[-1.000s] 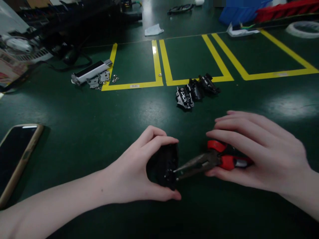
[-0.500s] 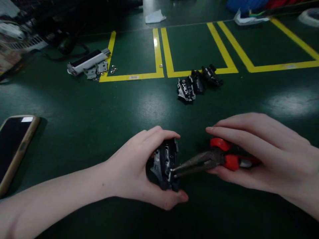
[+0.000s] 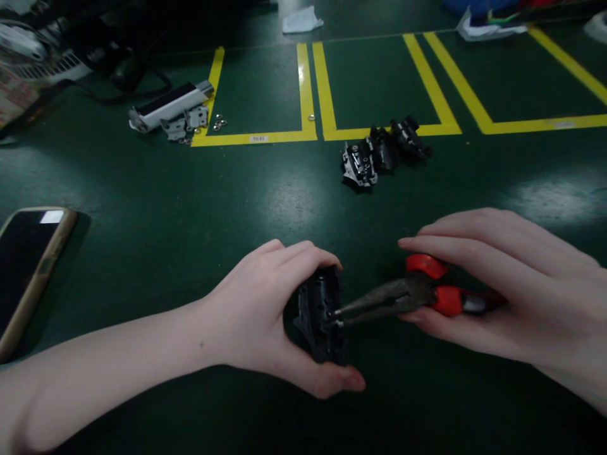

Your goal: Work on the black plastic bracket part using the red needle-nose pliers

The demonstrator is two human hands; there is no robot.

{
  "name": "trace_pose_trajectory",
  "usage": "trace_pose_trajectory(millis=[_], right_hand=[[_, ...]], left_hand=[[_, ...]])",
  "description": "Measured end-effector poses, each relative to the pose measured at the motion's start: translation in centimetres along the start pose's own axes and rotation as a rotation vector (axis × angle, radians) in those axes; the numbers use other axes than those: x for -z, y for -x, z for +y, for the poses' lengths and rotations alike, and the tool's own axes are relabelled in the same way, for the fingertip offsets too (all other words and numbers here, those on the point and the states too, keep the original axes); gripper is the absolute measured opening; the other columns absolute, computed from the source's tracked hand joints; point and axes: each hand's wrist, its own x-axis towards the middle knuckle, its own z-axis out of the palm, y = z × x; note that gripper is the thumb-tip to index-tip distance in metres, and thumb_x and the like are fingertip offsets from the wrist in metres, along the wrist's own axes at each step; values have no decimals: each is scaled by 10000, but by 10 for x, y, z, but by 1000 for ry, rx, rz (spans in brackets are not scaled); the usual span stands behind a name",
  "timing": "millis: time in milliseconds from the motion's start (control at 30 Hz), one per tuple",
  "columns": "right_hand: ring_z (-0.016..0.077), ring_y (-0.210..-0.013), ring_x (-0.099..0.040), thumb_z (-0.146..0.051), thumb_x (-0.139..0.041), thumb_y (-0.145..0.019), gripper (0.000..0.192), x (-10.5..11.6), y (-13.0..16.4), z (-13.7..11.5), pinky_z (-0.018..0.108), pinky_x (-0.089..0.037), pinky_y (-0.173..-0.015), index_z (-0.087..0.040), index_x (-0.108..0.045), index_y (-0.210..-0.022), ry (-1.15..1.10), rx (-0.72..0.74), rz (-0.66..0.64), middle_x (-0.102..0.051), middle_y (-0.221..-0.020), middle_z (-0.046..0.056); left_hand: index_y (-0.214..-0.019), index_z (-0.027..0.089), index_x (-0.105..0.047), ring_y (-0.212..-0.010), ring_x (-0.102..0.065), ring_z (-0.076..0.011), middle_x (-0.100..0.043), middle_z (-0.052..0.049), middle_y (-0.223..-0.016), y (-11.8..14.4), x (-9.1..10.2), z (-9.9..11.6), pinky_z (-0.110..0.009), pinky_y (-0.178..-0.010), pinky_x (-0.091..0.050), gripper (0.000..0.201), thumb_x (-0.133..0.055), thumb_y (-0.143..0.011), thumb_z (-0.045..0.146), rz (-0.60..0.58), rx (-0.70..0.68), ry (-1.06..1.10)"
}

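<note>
My left hand (image 3: 265,309) grips a small black plastic part (image 3: 320,316) upright on the dark green table, thumb below and fingers over its top. In my right hand (image 3: 502,297) is a pair of needle-nose pliers (image 3: 408,298) with red handles. The plier tips touch the right face of the black part. My right palm hides most of the handles.
Three similar black parts (image 3: 379,155) lie in a row beyond my hands, by yellow tape lines (image 3: 313,95). A phone (image 3: 28,265) lies at the left edge. Silver brackets, small rings and a white bar (image 3: 173,110) sit at the back left. Dark cables clutter the far left corner.
My left hand has turned the black part slightly and the plier tips have shifted higher on its face. The view has tilted down a little, so the far objects sit higher.
</note>
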Motion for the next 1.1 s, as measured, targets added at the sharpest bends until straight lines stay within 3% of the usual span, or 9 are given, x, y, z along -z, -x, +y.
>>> trace_pose_trajectory(millis=[533, 767, 1100], right_hand=[[278, -858, -661, -508, -639, -896, 279, -7, 1, -2, 453, -499, -703, -282, -642, -1059, -79, -56, 6, -705, -962, 60], [297, -880, -655, -376, -696, -851, 286, -4, -1, 0, 436, -489, -703, -246, -593, -1085, -18, 28, -13, -689, -978, 95], [257, -787, -624, -466, -598, -919, 234, -11, -1, 0, 427, -475, -649, -268, -576, -1041, -92, -21, -11, -666, -912, 59]], left_hand=[[-1124, 166, -601, -781, -589, -163, -678, 0, -973, -1, -1, -1, -323, -731, -403, 718, -808, -649, 664, 17, -31, 9], [-1092, 186, -615, -767, -608, -171, -689, 2, -943, -2, -2, -4, -337, -739, -410, 686, -731, -692, 732, 24, -39, 29], [-1166, 175, -562, -848, -610, -175, -646, -17, -1010, -1, -2, -6, -316, -737, -475, 697, -841, -684, 593, 88, -60, 78]])
